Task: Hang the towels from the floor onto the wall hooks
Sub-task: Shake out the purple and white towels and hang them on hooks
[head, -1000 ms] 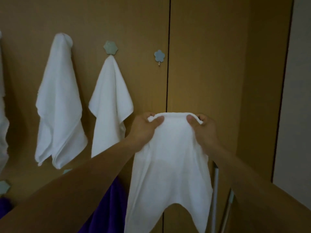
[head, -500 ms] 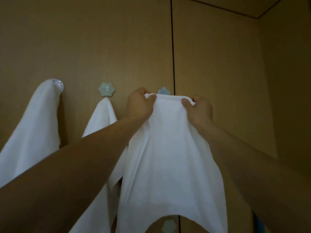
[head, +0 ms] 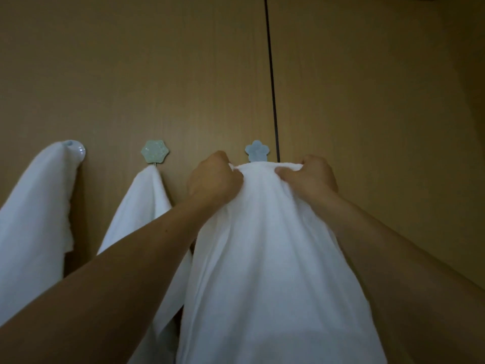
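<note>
At left, one white towel (head: 34, 206) is found draped over the round hook (head: 76, 149) and a second towel (head: 147, 206) hung beneath the green hook (head: 155, 151). A third towel (head: 262, 245) is gripped at its top hem by the left hand (head: 214, 179), clenched just left of the blue flower hook (head: 257, 151), and by the right hand (head: 312, 179), clenched just right of it (the length hangs straight down). The hem is held level directly below the flower, midway between the hands; the prong is hidden, so engagement cannot be confirmed.
</note>
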Demonstrator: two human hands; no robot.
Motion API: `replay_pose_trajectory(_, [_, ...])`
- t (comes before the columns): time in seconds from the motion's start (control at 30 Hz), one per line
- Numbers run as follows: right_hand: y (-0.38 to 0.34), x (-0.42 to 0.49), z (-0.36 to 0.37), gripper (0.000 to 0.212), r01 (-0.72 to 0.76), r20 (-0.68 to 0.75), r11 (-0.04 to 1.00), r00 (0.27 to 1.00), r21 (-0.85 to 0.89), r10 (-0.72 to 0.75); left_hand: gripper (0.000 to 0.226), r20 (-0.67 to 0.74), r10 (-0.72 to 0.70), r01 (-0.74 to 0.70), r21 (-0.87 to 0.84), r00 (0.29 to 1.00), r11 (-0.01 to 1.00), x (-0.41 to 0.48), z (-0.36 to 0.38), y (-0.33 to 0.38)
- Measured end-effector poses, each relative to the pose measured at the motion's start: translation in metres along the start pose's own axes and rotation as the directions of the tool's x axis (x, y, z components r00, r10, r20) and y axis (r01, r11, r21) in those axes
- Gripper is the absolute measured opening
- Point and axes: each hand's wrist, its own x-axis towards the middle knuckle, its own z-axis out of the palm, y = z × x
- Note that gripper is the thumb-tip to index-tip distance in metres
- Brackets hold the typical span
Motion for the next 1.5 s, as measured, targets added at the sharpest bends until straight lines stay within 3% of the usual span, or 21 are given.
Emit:
replay_pose_trajectory(0.1, [0.001,-0.004,0.0,0.046,-0.053,0.097,0.996,0.994,0.067,0.046,0.013,0.187,-0.055,0.065,-0.05,0.981,0.997,-0.002,0.001,0.004])
replay_pose_trajectory(0.2, [0.001,-0.01,0.0,0.029,-0.12,0.248,0.981,0.966,0.155,0.079,0.023,0.353,-0.114,0.121,0.004,0.929,0.993,-0.002,0.0,0.015])
replay_pose_trajectory(0.27, [-0.003,-0.015,-0.003,0.034,-0.101,0.259,0.993,0.962,0.057,0.083,0.03,0.427,-0.137,0.133,0.038,0.894,0.99,-0.001,-0.001,0.021])
replay_pose_trajectory(0.33, [-0.006,-0.017,-0.003,0.051,-0.019,0.15,0.986,0.988,-0.168,0.045,0.033,0.427,-0.144,0.105,0.113,0.893,0.988,-0.001,-0.004,0.025])
replay_pose_trajectory(0.4, [-0.009,-0.02,-0.003,0.067,0.093,-0.068,0.919,0.989,-0.383,-0.128,0.039,0.282,-0.051,-0.037,0.299,0.958,0.954,-0.005,-0.007,0.026])
replay_pose_trajectory(0.47, [-0.012,-0.029,-0.001,0.059,0.244,-0.182,0.842,0.912,-0.48,-0.368,0.052,0.057,0.184,-0.184,0.552,0.981,0.813,-0.011,-0.004,0.024])
replay_pose_trajectory(0.53, [-0.013,-0.04,0.003,0.029,0.392,-0.114,0.769,0.853,-0.505,-0.509,0.046,0.015,0.435,-0.327,0.684,0.9,0.652,-0.019,-0.001,0.026])
replay_pose_trajectory(0.57, [-0.011,-0.044,0.006,0.019,0.439,-0.047,0.767,0.854,-0.469,-0.518,0.036,0.084,0.489,-0.409,0.678,0.868,0.61,-0.022,0.0,0.026])
replay_pose_trajectory(0.6, [-0.007,-0.048,0.009,0.018,0.449,0.017,0.797,0.875,-0.403,-0.484,0.028,0.156,0.499,-0.478,0.619,0.853,0.623,-0.025,0.003,0.023])
replay_pose_trajectory(0.67, [-0.001,-0.056,0.011,0.026,0.39,0.096,0.905,0.921,-0.171,-0.379,0.024,0.272,0.41,-0.49,0.393,0.87,0.778,-0.032,0.007,0.014])
replay_pose_trajectory(0.73, [0.005,-0.065,0.012,0.031,0.333,0.109,0.942,0.936,0.037,-0.335,0.021,0.222,0.369,-0.404,0.141,0.903,0.904,-0.043,0.008,0.008])
replay_pose_trajectory(0.83, [0.014,-0.076,0.016,0.041,0.274,0.141,0.955,0.947,0.114,-0.289,0.041,0.167,0.183,-0.15,-0.191,0.969,0.97,-0.056,0.008,0.009])
replay_pose_trajectory(0.93, [0.015,-0.081,0.017,0.046,0.206,0.153,0.974,0.964,0.096,-0.219,0.038,0.217,0.102,-0.066,-0.167,0.971,0.984,-0.064,0.006,0.016])
replay_pose_trajectory(1.07, [0.008,-0.083,0.018,0.041,0.144,0.138,0.99,0.98,0.005,-0.143,0.031,0.233,0.04,0.009,-0.204,0.972,0.979,-0.072,0.013,0.017])
replay_pose_trajectory(1.17, [0.0,-0.083,0.012,0.033,-0.003,0.266,0.991,0.963,0.132,-0.033,0.031,0.144,-0.058,0.114,-0.417,0.988,0.902,-0.089,0.02,0.016])
replay_pose_trajectory(1.27, [-0.003,-0.091,0.005,0.047,-0.371,0.556,0.876,0.818,0.309,0.151,0.03,0.073,-0.188,0.195,-0.583,0.979,0.788,-0.11,0.023,0.016])
replay_pose_trajectory(1.33, [0.003,-0.097,0.005,0.049,-0.503,0.666,0.786,0.728,0.358,0.162,0.034,0.042,-0.227,0.205,-0.61,0.973,0.765,-0.118,0.024,0.016])
replay_pose_trajectory(1.4, [0.011,-0.098,0.008,0.043,-0.504,0.646,0.756,0.75,0.418,0.143,0.036,0.056,-0.254,0.229,-0.648,0.966,0.726,-0.119,0.024,0.017])
replay_pose_trajectory(1.5, [0.019,-0.102,0.01,0.029,-0.386,0.513,0.791,0.852,0.475,0.107,0.03,0.134,-0.239,0.269,-0.624,0.962,0.734,-0.12,0.027,0.015])
